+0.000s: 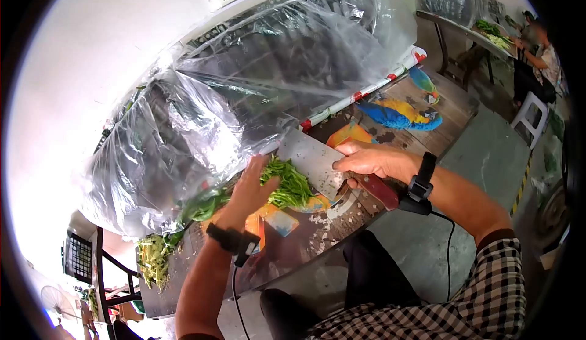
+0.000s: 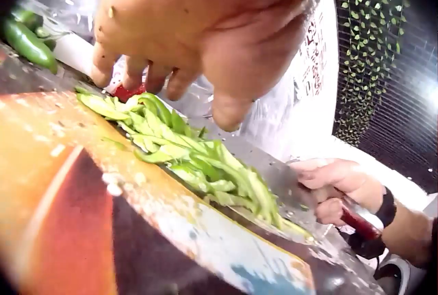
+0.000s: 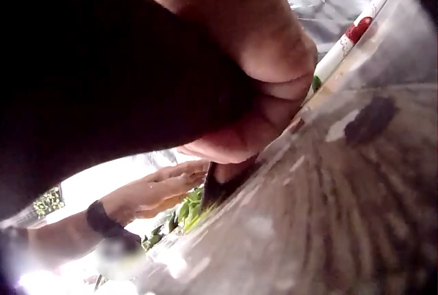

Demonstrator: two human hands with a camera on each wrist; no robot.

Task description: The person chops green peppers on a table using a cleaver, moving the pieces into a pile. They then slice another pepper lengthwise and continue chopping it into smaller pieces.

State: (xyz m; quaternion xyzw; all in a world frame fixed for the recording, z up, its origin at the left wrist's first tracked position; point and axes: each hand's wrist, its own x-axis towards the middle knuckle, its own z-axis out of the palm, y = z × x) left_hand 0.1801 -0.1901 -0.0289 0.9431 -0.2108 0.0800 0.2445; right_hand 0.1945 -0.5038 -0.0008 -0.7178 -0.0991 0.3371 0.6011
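A broad cleaver blade [image 1: 311, 162] lies nearly flat against the right edge of a pile of sliced green peppers [image 1: 285, 184]. My right hand [image 1: 368, 162] grips the cleaver by its reddish-brown handle [image 1: 379, 192]. Beside the pile, my left hand [image 1: 249, 190] hovers with its fingers extended. In the left wrist view the left hand [image 2: 198, 35] is just above the pepper strips [image 2: 198, 162], with the blade partly behind them. The right wrist view shows the right hand [image 3: 253, 56] close up, most of the blade hidden.
Clear plastic sheeting [image 1: 268, 65] covers crates along the wall side of the table [image 1: 287, 260]. Whole green peppers [image 1: 204, 206] and cut stalks [image 1: 154, 260] lie to the left. Parrot pictures [image 1: 400, 114] mark the tabletop's right part. A seated person [image 1: 540, 59] works at another table.
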